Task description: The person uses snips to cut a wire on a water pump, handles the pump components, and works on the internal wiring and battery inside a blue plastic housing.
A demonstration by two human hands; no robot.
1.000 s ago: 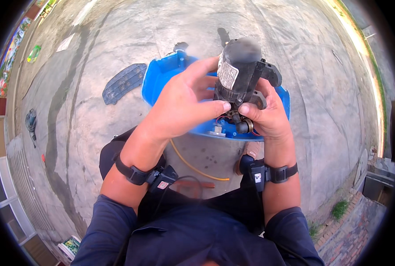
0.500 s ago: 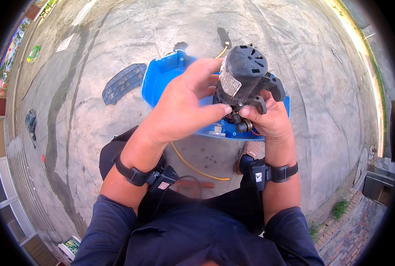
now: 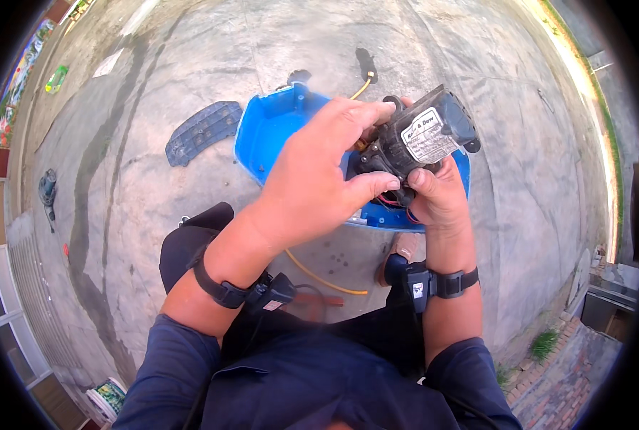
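A black electric pump (image 3: 425, 136) with a white label is held between my two hands, above a blue plastic housing (image 3: 266, 132). The pump lies tilted, its slotted motor end pointing right. My left hand (image 3: 312, 161) curls round the fitting end, with fingers at the top and thumb against the lower side. My right hand (image 3: 441, 197) grips from below and the right, thumb against the body. Red and dark wires (image 3: 395, 201) hang under the pump into the housing. My fingers hide part of the fittings.
A dark ribbed plastic panel (image 3: 203, 134) lies left of the housing. Yellow hose (image 3: 323, 278) runs out below it, and another hose end (image 3: 368, 79) shows beyond it. A dark hand tool (image 3: 48, 197) lies at far left. A shoe (image 3: 404, 251) stands just below the housing.
The pump has tipped over to the right, and its label has turned to face up. My left fingers have shifted onto its fitting end. The right hand still holds it from below.
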